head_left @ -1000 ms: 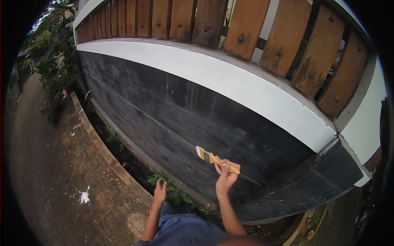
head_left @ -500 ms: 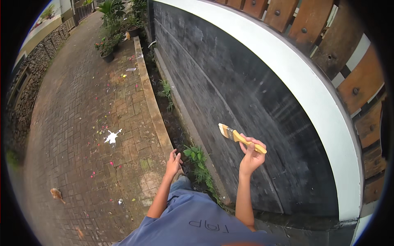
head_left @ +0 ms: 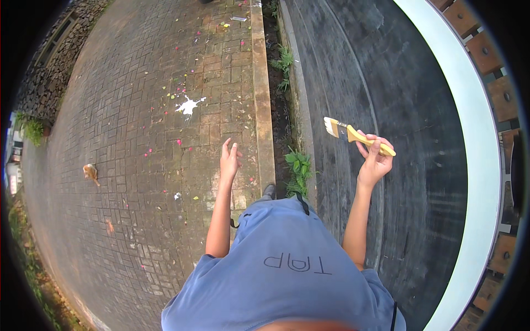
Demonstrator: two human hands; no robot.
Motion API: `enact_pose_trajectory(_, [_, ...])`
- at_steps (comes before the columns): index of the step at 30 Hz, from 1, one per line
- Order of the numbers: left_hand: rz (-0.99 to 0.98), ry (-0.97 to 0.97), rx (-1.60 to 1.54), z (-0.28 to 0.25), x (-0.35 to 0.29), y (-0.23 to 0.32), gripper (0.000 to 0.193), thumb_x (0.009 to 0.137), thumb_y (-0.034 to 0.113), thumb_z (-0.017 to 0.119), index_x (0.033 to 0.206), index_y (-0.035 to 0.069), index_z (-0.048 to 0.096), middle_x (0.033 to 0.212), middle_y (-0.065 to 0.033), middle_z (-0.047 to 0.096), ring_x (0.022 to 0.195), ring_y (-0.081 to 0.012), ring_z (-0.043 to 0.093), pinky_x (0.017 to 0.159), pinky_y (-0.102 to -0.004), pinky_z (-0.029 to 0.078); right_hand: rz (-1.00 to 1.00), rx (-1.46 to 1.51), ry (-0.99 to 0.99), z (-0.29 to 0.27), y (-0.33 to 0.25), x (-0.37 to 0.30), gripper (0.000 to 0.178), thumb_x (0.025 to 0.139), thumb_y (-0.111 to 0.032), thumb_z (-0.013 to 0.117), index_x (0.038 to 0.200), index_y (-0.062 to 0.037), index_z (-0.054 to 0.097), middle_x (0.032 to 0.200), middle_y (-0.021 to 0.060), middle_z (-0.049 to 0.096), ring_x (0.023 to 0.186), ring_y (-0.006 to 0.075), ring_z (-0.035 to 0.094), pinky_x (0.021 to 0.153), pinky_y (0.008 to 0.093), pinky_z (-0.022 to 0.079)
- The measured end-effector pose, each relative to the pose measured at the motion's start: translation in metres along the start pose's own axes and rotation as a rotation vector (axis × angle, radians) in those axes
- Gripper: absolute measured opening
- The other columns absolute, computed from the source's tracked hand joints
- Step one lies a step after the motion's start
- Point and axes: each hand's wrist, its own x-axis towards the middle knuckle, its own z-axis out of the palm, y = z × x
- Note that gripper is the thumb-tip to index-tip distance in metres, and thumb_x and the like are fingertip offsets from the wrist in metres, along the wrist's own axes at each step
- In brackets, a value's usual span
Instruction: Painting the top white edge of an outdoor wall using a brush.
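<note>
My right hand (head_left: 375,160) is closed round the yellow handle of a flat paintbrush (head_left: 356,135). Its bristles point left and have white paint at the tip. The brush is held in front of the dark grey wall (head_left: 408,99); the fisheye picture does not show how far from it. Over the paving, my left hand (head_left: 229,160) hangs with fingers apart and holds nothing. A white paint splash (head_left: 189,105) lies on the brick paving beyond my left hand.
A narrow drain (head_left: 280,121) with green plants (head_left: 298,165) runs between the concrete kerb (head_left: 262,99) and the wall. A white band (head_left: 469,110) edges the wall, with brown wooden slats (head_left: 505,99) beyond. A small orange-and-white animal (head_left: 90,172) is on the paving at left.
My view has turned downward and toward the left, so more paving and my shirt show. The brush stays in my right hand; my left hand remains empty, its fingers apart.
</note>
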Motion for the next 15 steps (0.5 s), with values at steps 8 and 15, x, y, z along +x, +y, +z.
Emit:
enact_pose_trajectory(8, [-0.078, 0.179, -0.072, -0.019, 0.011, -0.018, 0.053, 0.099, 0.033, 0.048, 0.144, 0.010, 0.034, 0.073, -0.0069, 0.059, 0.044, -0.0118, 0.049, 0.042, -0.0257, 0.041, 0.144, 0.083, 0.017, 0.040, 0.065, 0.039, 0.013, 0.097, -0.013, 0.056, 0.103, -0.0023, 0.053, 0.097, 0.0122, 0.065, 0.097, 0.0273, 0.067, 0.075, 0.0393, 0.061])
enact_pose_trajectory(15, [-0.078, 0.174, -0.077, -0.002, 0.097, -0.006, 0.053, 0.099, 0.033, 0.048, 0.144, 0.009, 0.034, 0.075, -0.0072, 0.059, 0.047, -0.0120, 0.050, 0.044, -0.0258, 0.042, 0.123, 0.119, -0.026, 0.083, 0.115, 0.106, 0.017, 0.096, -0.017, 0.058, 0.103, -0.0022, 0.053, 0.095, 0.0125, 0.065, 0.093, 0.0279, 0.069, 0.072, 0.0383, 0.062])
